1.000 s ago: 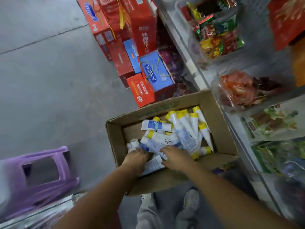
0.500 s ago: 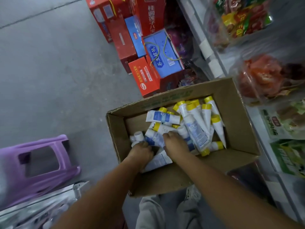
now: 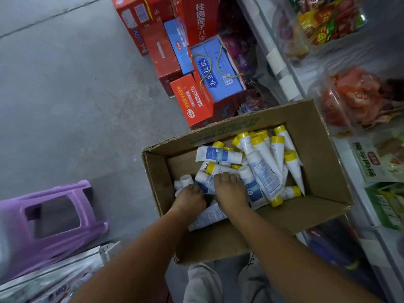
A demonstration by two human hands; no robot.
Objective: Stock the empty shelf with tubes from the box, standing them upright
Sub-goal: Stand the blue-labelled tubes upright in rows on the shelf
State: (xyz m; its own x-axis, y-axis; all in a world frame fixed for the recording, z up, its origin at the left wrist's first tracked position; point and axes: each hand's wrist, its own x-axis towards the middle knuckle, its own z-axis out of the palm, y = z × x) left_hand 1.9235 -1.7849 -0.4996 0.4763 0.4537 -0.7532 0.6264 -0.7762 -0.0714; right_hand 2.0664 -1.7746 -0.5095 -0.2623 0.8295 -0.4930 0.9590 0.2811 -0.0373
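Dim, even light; wide-angle bending and soft blur at the edges

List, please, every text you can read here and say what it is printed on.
"桂圆莲子八宝": red carton, last character partly hidden.
"养生核桃": blue gift box.
Too blurred to read: print on the tubes, the cardboard box, the orange carton and the shelf packets.
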